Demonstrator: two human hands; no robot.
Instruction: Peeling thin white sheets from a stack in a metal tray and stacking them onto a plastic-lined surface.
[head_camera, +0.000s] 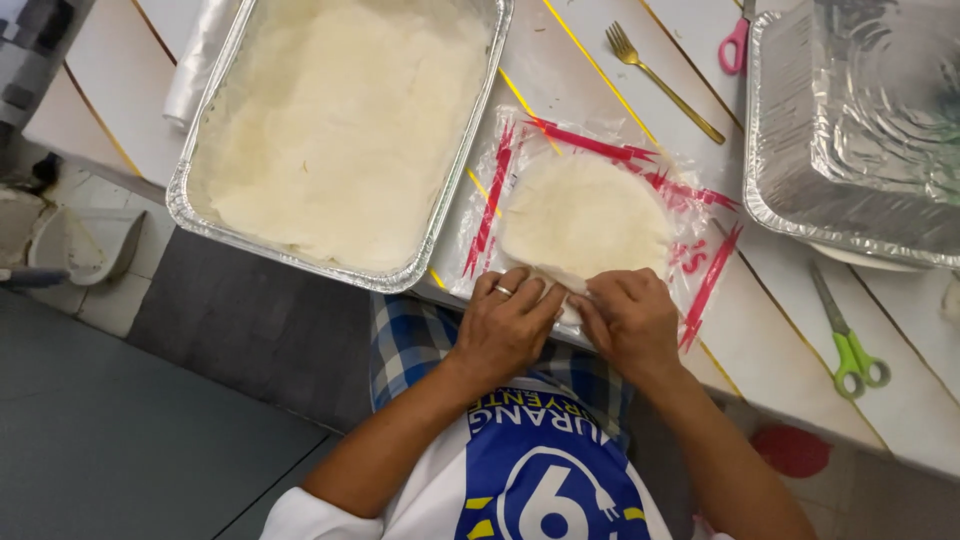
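At the near edge of the white table (790, 300), I see both hands working on a stack of round flat wrappers (585, 215) that lies on a clear plastic bag with red print (700, 250). My left hand (505, 325), ring on one finger, has fingers curled down at the stack's near rim, thumb and fingertips pinched on the edge of the top sheet. My right hand (632, 320) sits just beside it, touching it, fingers bent and also nipping the same near edge; a small flap of wrapper lifts between the two hands. Neither hand is spread flat, both mostly closed around that thin edge. Stack sits in the middle of the table, between two foil trays. Large foil tray (190, 190) at left holds a pale layer of wrappers (340, 120) covering its bottom. Second foil tray (800, 215) at right, shiny inside; I cannot tell what it holds. Gold fork (660, 80) lies beyond the stack, well apart from the hands. Pink-handled scissors (733, 45) at the top edge, green-handled scissors (850, 350) at right near the table's edge. Roll of clear film (195, 60) beside the left tray. Red round lid (790, 450) on the floor below.
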